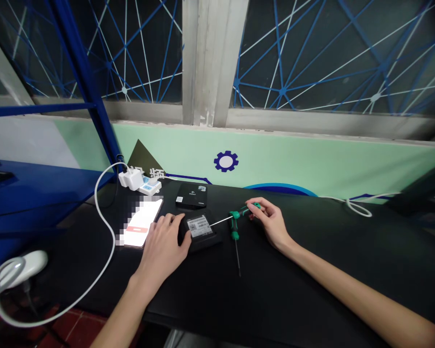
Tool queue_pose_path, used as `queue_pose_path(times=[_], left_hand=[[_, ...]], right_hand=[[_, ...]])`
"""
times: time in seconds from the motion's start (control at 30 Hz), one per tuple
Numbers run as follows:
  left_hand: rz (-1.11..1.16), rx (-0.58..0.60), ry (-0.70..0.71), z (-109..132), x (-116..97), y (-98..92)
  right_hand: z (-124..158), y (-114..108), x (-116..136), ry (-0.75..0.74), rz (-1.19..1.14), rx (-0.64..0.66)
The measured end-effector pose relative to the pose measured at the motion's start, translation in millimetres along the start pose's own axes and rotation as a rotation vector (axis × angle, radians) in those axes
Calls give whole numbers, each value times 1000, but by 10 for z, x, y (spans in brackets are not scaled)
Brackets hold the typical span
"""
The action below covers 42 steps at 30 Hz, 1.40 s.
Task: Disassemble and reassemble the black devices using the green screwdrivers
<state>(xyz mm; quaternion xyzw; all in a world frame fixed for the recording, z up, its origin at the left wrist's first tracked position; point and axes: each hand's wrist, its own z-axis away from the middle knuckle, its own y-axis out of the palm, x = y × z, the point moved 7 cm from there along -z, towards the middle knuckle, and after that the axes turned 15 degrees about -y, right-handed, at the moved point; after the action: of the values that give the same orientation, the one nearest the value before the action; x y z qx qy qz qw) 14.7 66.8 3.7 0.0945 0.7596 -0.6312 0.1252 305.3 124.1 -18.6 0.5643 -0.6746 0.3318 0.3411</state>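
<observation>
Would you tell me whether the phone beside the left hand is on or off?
On: the smartphone has its screen lit white.

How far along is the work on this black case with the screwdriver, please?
Nothing clearly looks finished, though a second black case lies flat behind. In hand: the left hand steadies the labelled black case, and the right hand holds a green-handled screwdriver, its tip at the case. Left: that case looks shut; its screws cannot be seen.
</observation>
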Motion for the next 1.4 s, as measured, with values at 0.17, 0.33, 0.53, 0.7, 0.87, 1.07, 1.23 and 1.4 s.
queue_pose_path(times=[0.17,0.33,0.53,0.7,0.87,1.07,1.23,1.4], left_hand=[[26,56,56,-14,-15,63],[83,110,88,-19,-20,112],[116,112,118,5,-31,94],[82,125,121,24,-36,100],[47,128,117,27,-51,96],[24,115,115,13,-46,106],[38,76,152,11,-50,103],[36,66,159,9,-37,120]], right_hand=[[3,-42,-8,-21,-35,-32],[4,-50,26,-34,-53,-58],[-18,-70,13,-28,-62,-127],[-19,-86,-14,-11,-105,-172],[-33,-89,15,-42,-100,-168],[-96,-63,188,-110,-38,-115],[-170,36,330,-130,-76,-83],[-248,298,408,-109,-167,-13]])
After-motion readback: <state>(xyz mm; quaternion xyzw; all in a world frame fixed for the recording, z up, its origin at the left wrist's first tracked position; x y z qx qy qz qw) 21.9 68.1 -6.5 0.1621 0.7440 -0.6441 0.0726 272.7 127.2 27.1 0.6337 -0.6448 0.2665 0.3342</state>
